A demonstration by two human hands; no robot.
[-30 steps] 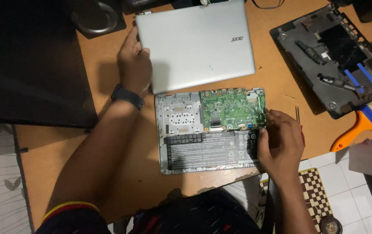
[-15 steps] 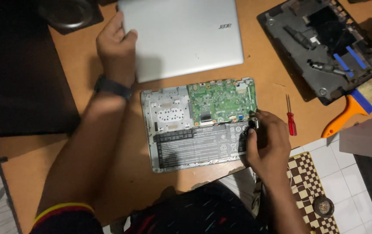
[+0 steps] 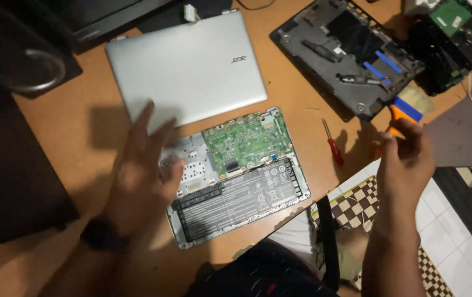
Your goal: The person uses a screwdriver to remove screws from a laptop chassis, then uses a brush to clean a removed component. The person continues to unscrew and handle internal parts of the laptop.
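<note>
Wooden desk (image 3: 82, 126), dim light. Laptop base (image 3: 236, 176) open: board, battery exposed, cover already off. Left hand (image 3: 145, 170) splayed over it, empty. Right hand (image 3: 406, 159) gripping orange brush (image 3: 398, 115). Screwdriver (image 3: 332, 144) lies untouched.

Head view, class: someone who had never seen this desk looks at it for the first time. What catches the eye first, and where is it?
The opened laptop base at the centre, its green circuit board above a black battery, stands out first. The left hand hovers over its left side, blurred. At the right, the right hand is at an orange-handled brush, with a small red screwdriver on the wooden desk between.
</note>
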